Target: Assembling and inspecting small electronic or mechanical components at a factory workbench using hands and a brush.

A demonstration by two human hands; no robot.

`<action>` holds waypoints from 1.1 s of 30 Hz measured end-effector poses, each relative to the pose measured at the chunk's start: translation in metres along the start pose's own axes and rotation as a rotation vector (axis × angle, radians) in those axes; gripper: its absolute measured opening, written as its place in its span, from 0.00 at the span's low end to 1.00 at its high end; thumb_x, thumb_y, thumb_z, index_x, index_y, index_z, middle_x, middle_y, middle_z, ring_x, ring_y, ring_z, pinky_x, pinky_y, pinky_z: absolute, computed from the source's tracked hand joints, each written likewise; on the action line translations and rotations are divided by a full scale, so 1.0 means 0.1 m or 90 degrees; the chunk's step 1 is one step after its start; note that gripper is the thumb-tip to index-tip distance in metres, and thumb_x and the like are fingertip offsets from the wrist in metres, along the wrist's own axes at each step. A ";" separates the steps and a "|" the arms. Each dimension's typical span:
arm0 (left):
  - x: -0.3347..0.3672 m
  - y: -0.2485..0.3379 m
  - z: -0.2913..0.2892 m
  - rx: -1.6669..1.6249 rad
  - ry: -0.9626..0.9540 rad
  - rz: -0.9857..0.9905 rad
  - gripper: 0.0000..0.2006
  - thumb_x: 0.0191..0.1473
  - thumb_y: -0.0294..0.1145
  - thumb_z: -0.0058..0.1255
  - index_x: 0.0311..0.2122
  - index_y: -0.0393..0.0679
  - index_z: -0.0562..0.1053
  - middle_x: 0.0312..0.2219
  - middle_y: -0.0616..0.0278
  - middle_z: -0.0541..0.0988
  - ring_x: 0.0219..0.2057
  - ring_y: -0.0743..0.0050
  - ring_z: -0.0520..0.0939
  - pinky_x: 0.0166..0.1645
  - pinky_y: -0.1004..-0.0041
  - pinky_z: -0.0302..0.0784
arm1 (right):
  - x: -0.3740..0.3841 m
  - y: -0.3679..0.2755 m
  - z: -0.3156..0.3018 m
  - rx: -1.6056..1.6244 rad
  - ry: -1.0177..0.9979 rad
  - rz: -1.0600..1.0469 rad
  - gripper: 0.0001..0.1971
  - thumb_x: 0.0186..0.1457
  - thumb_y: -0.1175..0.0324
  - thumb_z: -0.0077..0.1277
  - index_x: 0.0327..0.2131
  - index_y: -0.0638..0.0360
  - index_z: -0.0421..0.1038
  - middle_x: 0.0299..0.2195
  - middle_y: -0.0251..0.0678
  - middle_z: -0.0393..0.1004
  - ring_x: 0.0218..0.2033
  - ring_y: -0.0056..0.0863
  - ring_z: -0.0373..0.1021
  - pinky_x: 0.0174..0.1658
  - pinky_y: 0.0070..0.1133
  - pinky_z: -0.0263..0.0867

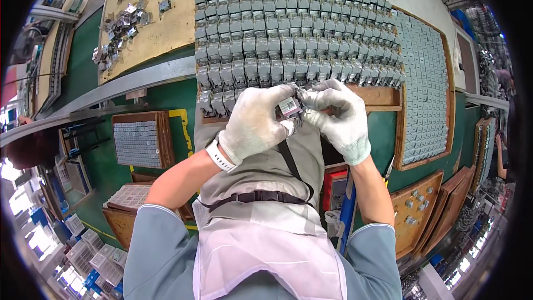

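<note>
Both gloved. My left hand (252,125) cups a small grey component (290,106) from below, fingers curled round it, pinching; my right hand (338,116) meets it from the other side, fingers pressed on its top edge. I hold it at chest height, just before the packed rows of like parts (288,28) on the bench (161,97), near for inspection, I judge.
</note>
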State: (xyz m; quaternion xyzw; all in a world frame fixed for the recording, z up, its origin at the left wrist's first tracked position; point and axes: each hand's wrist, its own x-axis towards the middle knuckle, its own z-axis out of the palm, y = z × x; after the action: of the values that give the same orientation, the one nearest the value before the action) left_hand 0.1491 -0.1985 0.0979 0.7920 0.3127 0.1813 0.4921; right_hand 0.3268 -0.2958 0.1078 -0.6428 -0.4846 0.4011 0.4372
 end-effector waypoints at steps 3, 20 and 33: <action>0.04 0.04 -0.07 0.052 -0.045 0.024 0.19 0.37 0.28 0.58 0.39 0.33 0.77 0.26 0.41 0.79 0.31 0.41 0.82 0.37 0.57 0.78 | -0.03 0.07 0.02 -0.080 -0.009 -0.046 0.14 0.41 0.81 0.65 0.36 0.65 0.80 0.33 0.35 0.74 0.33 0.21 0.72 0.35 0.17 0.67; 0.01 0.04 0.15 0.125 -0.176 0.180 0.26 0.39 0.28 0.59 0.50 0.43 0.76 0.25 0.49 0.80 0.30 0.49 0.82 0.36 0.58 0.78 | -0.31 0.28 -0.11 -0.140 -0.022 -0.108 0.29 0.38 0.56 0.74 0.38 0.62 0.70 0.33 0.32 0.74 0.29 0.16 0.65 0.29 0.16 0.62; 0.06 0.00 0.49 -0.147 0.003 0.136 0.23 0.48 0.36 0.60 0.47 0.32 0.71 0.37 0.39 0.78 0.39 0.40 0.80 0.43 0.56 0.76 | -0.27 0.41 -0.23 -0.390 0.273 -0.179 0.30 0.43 0.71 0.65 0.53 0.61 0.70 0.45 0.48 0.77 0.43 0.41 0.78 0.45 0.29 0.73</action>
State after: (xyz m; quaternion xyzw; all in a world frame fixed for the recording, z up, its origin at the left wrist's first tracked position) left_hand 0.1831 -0.2274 0.0760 0.7582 0.2049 0.2692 0.5573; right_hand 0.3543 -0.3321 0.0783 -0.7402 -0.5626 0.0309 0.3669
